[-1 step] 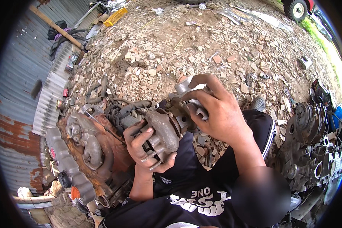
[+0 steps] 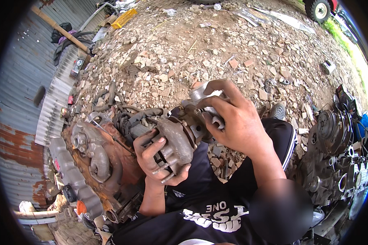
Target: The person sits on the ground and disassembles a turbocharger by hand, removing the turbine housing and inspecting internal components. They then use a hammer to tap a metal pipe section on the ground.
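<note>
A turbocharger [image 2: 176,139] is held up over my lap, its dull, rough cast housing toward the left and a silver metal housing [image 2: 199,93] at the far right end. My left hand [image 2: 151,157] cups the cast housing from below and the left, and studs stick out past its fingers. At the other end, my right hand [image 2: 237,116] has its fingers curled over the silver part, thumb and fingertips pressed against it. Beneath those fingers a small grey metal piece with a notched end [image 2: 218,121] shows; its kind is hard to make out.
Left of me stands a rusty engine [image 2: 122,163] with a grey valve cover [image 2: 71,175], hoses lying beyond it. Another engine [image 2: 335,171] is at the right. Broken tile rubble [image 2: 163,61] covers the ground ahead. A corrugated metal wall [image 2: 18,114] rises at the left.
</note>
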A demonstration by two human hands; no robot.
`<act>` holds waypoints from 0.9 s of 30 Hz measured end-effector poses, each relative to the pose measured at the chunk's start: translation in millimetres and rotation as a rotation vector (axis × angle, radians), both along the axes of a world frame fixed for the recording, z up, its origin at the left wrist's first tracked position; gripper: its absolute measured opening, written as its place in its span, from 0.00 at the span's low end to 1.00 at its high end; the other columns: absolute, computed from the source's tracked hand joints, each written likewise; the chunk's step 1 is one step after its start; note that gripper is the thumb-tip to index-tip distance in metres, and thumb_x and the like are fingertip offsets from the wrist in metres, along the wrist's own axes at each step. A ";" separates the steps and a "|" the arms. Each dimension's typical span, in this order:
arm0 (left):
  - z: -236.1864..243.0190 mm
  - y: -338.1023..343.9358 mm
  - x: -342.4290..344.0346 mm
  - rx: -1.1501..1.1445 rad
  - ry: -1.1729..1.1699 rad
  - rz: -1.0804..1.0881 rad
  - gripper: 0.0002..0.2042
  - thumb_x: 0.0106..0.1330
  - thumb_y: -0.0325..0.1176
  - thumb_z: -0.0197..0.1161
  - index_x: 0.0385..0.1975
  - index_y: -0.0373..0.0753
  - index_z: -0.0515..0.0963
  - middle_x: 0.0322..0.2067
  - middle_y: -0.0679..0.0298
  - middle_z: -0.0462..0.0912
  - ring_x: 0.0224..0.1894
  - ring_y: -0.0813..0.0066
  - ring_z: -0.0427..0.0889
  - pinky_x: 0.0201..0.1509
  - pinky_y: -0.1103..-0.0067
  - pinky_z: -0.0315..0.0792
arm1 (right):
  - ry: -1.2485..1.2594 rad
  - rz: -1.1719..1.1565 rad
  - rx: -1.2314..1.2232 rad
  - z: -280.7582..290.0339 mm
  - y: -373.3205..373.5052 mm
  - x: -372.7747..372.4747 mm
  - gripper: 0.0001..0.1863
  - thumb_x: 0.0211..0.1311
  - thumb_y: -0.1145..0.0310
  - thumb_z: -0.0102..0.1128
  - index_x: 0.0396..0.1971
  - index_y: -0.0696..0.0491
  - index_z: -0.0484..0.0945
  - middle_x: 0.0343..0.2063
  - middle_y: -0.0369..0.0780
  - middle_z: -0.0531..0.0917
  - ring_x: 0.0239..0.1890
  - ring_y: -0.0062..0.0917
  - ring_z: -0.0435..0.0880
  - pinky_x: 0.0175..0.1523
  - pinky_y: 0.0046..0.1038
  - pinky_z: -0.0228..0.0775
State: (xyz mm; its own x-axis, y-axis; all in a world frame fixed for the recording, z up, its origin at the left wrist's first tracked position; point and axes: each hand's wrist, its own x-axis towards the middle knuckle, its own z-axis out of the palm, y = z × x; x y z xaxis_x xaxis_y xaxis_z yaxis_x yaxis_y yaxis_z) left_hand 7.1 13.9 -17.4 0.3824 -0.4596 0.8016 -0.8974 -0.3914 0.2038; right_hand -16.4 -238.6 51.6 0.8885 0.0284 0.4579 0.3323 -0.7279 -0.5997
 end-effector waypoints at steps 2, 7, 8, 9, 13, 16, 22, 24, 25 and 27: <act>1.4 -1.5 -0.6 0.024 -0.041 -0.004 0.36 0.58 0.58 0.68 0.60 0.38 0.72 0.57 0.59 0.71 0.55 0.44 0.73 0.57 0.55 0.74 | 0.056 -0.036 -0.010 7.7 1.4 -3.0 0.15 0.50 0.76 0.71 0.40 0.52 0.84 0.52 0.41 0.78 0.38 0.38 0.88 0.43 0.39 0.80; 8.3 -15.5 -6.9 0.029 -0.042 0.016 0.32 0.55 0.55 0.70 0.57 0.45 0.76 0.55 0.59 0.73 0.52 0.40 0.75 0.54 0.52 0.75 | 0.139 -0.113 -0.009 12.6 0.6 -9.0 0.16 0.46 0.77 0.70 0.39 0.53 0.83 0.52 0.42 0.77 0.40 0.40 0.87 0.45 0.41 0.79; 9.3 -17.9 -8.7 0.024 -0.010 0.028 0.31 0.54 0.54 0.70 0.56 0.46 0.77 0.54 0.59 0.74 0.52 0.40 0.75 0.53 0.51 0.75 | 0.133 -0.137 -0.002 8.6 1.1 -8.1 0.16 0.46 0.77 0.69 0.39 0.53 0.83 0.52 0.42 0.77 0.40 0.41 0.86 0.45 0.41 0.79; 7.7 -17.8 -4.9 0.031 -0.080 0.007 0.29 0.52 0.53 0.71 0.55 0.50 0.78 0.53 0.59 0.75 0.51 0.39 0.76 0.53 0.50 0.75 | 0.123 -0.160 0.006 6.0 1.0 -7.5 0.16 0.46 0.77 0.69 0.38 0.54 0.83 0.52 0.42 0.77 0.41 0.41 0.86 0.46 0.41 0.79; 7.1 -19.1 -8.0 0.018 -0.059 0.015 0.28 0.53 0.52 0.72 0.55 0.55 0.75 0.55 0.60 0.75 0.51 0.39 0.77 0.52 0.51 0.76 | 0.062 -0.120 0.022 3.3 -4.9 -8.3 0.15 0.48 0.73 0.71 0.38 0.57 0.82 0.51 0.43 0.76 0.38 0.44 0.87 0.44 0.42 0.82; 9.6 -17.7 -12.1 0.019 -0.018 0.028 0.28 0.55 0.50 0.74 0.56 0.62 0.71 0.57 0.61 0.76 0.51 0.39 0.78 0.51 0.52 0.78 | 0.058 -0.111 0.032 3.5 -7.6 -11.0 0.14 0.48 0.74 0.71 0.38 0.56 0.83 0.51 0.43 0.77 0.39 0.43 0.86 0.45 0.41 0.81; 10.9 -20.8 -12.4 0.035 -0.033 0.032 0.29 0.54 0.52 0.73 0.57 0.56 0.73 0.56 0.61 0.75 0.52 0.40 0.77 0.51 0.52 0.77 | 0.066 -0.111 0.035 -1.0 -13.3 -12.2 0.14 0.50 0.74 0.72 0.39 0.54 0.85 0.49 0.42 0.78 0.38 0.37 0.85 0.44 0.38 0.78; 10.9 -19.2 -8.9 0.081 -0.097 0.021 0.33 0.54 0.55 0.70 0.58 0.45 0.76 0.54 0.60 0.73 0.53 0.40 0.76 0.53 0.52 0.76 | 0.074 -0.071 0.041 1.2 -15.4 -12.8 0.13 0.50 0.73 0.73 0.39 0.53 0.85 0.49 0.42 0.78 0.36 0.37 0.86 0.43 0.38 0.79; 10.9 -19.2 -8.7 0.080 -0.095 0.022 0.33 0.54 0.55 0.70 0.59 0.45 0.75 0.54 0.60 0.73 0.53 0.40 0.76 0.53 0.52 0.76 | 0.045 -0.076 0.016 2.2 -15.4 -12.6 0.13 0.50 0.73 0.73 0.38 0.52 0.85 0.49 0.41 0.79 0.35 0.35 0.86 0.42 0.38 0.79; 11.3 -18.8 -9.1 0.077 -0.090 0.027 0.34 0.54 0.55 0.70 0.59 0.45 0.75 0.54 0.61 0.73 0.53 0.40 0.76 0.53 0.52 0.76 | -0.012 -0.083 -0.034 3.5 -15.1 -12.1 0.13 0.50 0.73 0.73 0.37 0.51 0.85 0.48 0.40 0.79 0.31 0.33 0.86 0.38 0.36 0.79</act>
State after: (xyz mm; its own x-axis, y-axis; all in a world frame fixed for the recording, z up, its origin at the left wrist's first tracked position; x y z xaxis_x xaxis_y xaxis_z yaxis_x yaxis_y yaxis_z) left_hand -1.9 -4.9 -6.1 0.3235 -0.5115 0.7961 -0.8995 -0.4272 0.0910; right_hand -28.5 -253.7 55.1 0.8831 -0.0291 0.4683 0.2771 -0.7731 -0.5706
